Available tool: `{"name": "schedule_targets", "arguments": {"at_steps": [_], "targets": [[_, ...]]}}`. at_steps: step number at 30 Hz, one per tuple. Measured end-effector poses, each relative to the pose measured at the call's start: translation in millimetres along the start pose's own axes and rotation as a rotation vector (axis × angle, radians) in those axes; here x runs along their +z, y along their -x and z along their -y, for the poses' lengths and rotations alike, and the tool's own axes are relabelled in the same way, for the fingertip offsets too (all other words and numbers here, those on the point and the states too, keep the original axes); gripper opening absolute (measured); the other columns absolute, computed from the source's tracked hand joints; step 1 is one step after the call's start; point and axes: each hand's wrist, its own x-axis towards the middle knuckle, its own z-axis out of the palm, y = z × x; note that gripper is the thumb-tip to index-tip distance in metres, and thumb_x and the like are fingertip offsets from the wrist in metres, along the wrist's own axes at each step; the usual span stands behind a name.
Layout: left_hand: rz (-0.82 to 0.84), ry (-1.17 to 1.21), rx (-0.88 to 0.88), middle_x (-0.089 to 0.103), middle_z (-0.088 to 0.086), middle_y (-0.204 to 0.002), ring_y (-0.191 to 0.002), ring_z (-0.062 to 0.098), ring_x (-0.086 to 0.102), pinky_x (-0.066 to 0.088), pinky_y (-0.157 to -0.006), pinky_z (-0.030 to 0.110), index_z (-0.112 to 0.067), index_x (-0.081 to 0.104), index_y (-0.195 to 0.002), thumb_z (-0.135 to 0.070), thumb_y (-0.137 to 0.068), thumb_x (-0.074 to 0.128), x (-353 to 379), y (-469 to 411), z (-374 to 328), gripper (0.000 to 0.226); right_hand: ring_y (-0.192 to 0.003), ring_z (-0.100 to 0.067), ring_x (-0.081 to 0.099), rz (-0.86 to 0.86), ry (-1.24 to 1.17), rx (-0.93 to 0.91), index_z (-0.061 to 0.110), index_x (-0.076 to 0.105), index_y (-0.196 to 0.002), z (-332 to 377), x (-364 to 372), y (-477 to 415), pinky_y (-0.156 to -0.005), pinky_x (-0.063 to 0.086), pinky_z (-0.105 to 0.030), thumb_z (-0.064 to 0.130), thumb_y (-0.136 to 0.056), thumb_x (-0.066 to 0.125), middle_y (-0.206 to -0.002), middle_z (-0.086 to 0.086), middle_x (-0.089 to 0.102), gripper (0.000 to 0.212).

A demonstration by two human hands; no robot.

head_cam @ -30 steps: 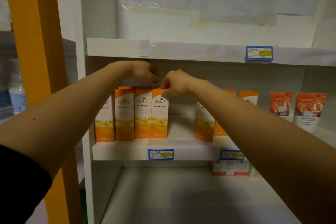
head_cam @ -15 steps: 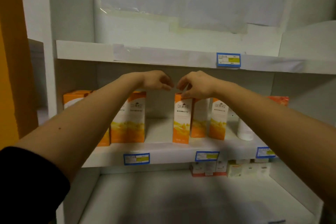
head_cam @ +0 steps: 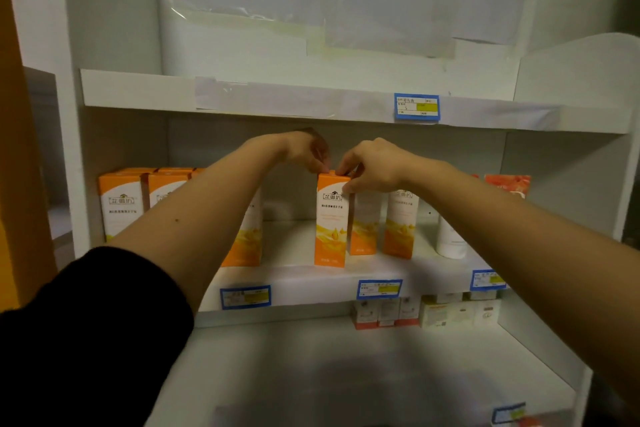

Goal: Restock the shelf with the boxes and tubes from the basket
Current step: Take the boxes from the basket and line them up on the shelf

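At frame centre, the top of an upright orange box (head_cam: 330, 224) is pinched by the fingers (head_cam: 341, 170) of the right hand (head_cam: 372, 165) and by the fingertips of the left hand (head_cam: 306, 149), both clamped on its upper edge. It stands on the middle shelf (head_cam: 311, 279), just beside two like boxes (head_cam: 398, 225) to its right. More orange boxes (head_cam: 121, 204) are lined up at the left, partly hidden by the left forearm. A white tube (head_cam: 450, 239) is seen further right.

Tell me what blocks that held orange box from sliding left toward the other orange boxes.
Nothing visible does. Both hands, left hand and right hand, pinch the orange box at its top; bare shelf lies between it and the left group.
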Motion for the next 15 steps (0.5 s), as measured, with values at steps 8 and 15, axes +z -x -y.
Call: {"name": "schedule_targets", "arguments": {"at_steps": [8,15], "targets": [[0.12,-0.132,-0.016,0.057,0.007,-0.13,-0.123,0.023,0.051,0.037,-0.106,0.034,-0.01,0.054,-0.127,-0.03,-0.091,0.052,-4.9,1.5,-1.6,0.04,-0.109,-0.022,0.059,-0.011,-0.034,0.015,0.023,0.062,-0.109,-1.0,4.9,-5.2,-0.095,0.05,-0.043,0.027,-0.078,0.071,-0.119,-0.004,0.063,0.033],[0.111,-0.22,-0.096,0.057,0.005,-0.128,-0.115,0.023,0.053,0.042,-0.101,0.037,-0.014,0.052,-0.129,-0.032,-0.094,0.047,-18.9,21.8,20.8,0.039,-0.108,-0.022,0.058,0.003,-0.024,0.015,0.02,0.059,-0.102,-0.6,5.9,-10.6,-0.095,0.05,-0.041,0.023,-0.081,0.068,-0.117,-0.004,0.063,0.023]]}}
